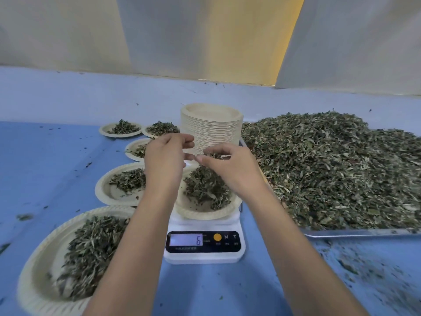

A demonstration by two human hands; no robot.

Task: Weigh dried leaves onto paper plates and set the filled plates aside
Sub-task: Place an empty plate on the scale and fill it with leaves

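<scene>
Paper plate (200,215) of dried leaves (205,188), atop scale (202,256); filled plates (109,195) to left

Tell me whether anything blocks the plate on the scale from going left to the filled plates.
Only the person's own left forearm crosses between the plate on the scale and the nearest filled plate. Nothing else visible blocks it.
</scene>
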